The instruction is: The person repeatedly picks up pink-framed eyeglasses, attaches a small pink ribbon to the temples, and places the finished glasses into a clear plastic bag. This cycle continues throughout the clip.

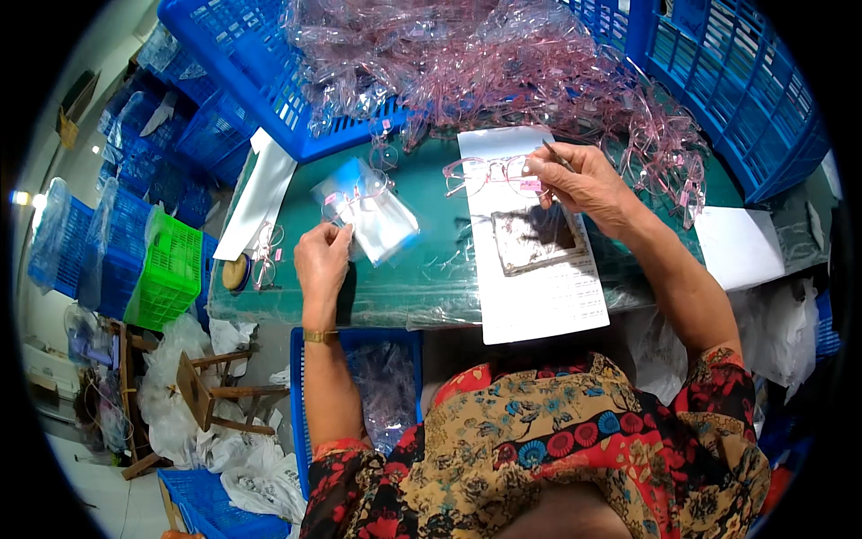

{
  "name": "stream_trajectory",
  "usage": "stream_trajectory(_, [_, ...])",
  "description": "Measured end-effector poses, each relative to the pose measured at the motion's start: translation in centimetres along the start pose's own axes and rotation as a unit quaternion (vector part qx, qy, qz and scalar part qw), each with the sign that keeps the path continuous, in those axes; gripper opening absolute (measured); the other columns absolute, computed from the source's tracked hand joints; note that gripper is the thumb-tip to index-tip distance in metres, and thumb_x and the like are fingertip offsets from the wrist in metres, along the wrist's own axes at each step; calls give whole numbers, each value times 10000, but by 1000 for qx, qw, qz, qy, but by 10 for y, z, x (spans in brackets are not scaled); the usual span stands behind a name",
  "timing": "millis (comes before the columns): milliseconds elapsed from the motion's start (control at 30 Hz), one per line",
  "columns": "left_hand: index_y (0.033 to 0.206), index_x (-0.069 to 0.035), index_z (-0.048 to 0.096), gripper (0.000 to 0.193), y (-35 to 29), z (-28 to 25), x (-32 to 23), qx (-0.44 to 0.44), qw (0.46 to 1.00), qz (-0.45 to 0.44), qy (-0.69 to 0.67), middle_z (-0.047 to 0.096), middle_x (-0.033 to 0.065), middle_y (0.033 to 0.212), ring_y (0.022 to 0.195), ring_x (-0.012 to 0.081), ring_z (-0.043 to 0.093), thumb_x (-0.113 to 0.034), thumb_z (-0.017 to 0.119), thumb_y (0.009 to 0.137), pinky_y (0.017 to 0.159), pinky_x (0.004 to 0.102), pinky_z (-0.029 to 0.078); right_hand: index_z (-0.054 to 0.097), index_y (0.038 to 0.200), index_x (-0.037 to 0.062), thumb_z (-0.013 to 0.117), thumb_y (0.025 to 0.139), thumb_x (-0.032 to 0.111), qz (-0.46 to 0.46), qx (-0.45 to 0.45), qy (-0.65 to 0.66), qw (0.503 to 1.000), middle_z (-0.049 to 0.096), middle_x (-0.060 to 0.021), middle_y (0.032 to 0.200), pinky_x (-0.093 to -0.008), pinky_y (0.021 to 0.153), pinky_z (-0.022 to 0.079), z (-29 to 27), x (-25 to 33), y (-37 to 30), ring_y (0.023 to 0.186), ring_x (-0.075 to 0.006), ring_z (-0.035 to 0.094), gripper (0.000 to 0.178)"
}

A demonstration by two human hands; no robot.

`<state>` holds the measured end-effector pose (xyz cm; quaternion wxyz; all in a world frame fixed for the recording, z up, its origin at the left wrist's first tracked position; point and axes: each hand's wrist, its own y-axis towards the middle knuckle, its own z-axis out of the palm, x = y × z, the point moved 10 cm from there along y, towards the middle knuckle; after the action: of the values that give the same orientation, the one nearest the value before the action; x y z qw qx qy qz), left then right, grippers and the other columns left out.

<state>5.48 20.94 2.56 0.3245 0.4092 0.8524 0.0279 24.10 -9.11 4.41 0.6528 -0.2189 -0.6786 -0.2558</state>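
Observation:
My right hand is closed on a pair of clear pink eyeglasses with a pink tag, held above a long white printed sheet. A thin dark stick-like tool also sticks out between its fingers. Below on the sheet lies a flat square block with a dark, shadowed top. At the left, my left hand pinches the edge of a second pair of tagged eyeglasses. This pair overlaps a white cloth or packet with blue edges, slightly blurred; the exact grip is partly hidden.
A heap of wrapped pink eyeglasses spreads across the back of the green table. Blue baskets stand behind and at the right. Loose eyeglasses and a small oval yellowish object lie at the left. A wooden stool is on the floor.

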Motion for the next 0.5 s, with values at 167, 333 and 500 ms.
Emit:
stream_trajectory(167, [749, 19, 594, 284, 1, 10, 14, 107, 964, -112, -216, 578, 41, 582, 424, 106, 555, -212, 569, 911, 352, 212, 421, 647, 946, 31, 629, 908, 296, 12, 6, -22, 1000, 602, -2, 706, -183, 476, 337, 3, -3, -2, 596, -34, 544, 268])
stream_trajectory(333, [735, -21, 525, 298, 3, 5, 18, 110, 951, -127, -260, 524, 25, 544, 367, 92, 484, -254, 595, 906, 322, 218, 341, 651, 962, 42, 632, 904, 308, 8, 1, -18, 1000, 595, -1, 684, -176, 470, 323, 7, 0, -5, 610, -24, 554, 273])
stream_trajectory(500, [673, -41, 562, 353, 5, 13, 16, 171, 953, -131, -212, 484, -7, 504, 348, 72, 434, -308, 631, 894, 316, 212, 263, 645, 934, 46, 614, 914, 340, 16, 1, -19, 1000, 592, 0, 673, -165, 446, 296, 4, -7, -4, 563, -14, 516, 296])
